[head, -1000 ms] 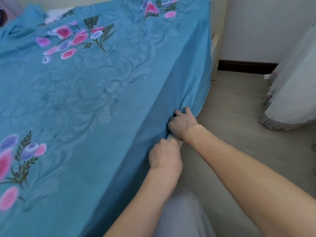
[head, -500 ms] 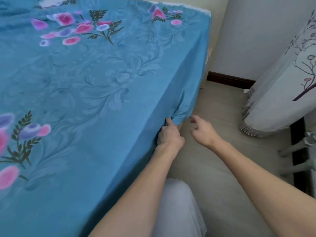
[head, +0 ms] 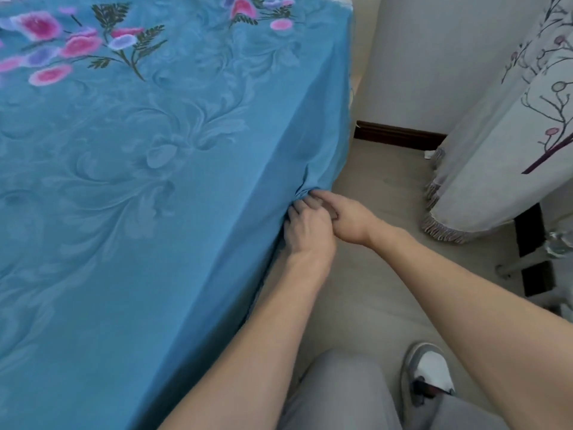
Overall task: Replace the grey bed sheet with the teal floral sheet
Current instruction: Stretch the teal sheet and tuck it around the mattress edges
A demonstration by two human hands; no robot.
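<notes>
The teal floral sheet [head: 148,169] lies spread over the whole top of the bed, and its side drops down the bed's edge to a bunched fold low on that edge. No grey sheet is in sight. The left hand [head: 305,231] holds its place at that fold, as it did half a second ago, fingers curled in against the cloth; whether they pinch it or only push it under I cannot tell. The right hand [head: 347,217], which half a second ago hung open and clear of the bed above the floor [head: 387,181], has come back across and now lies partly over the left hand, its fingers bent toward the same gathered cloth; its grip is hidden too. Both hands working one spot suggests the side is being tucked, so the job looks close to done along this edge.
</notes>
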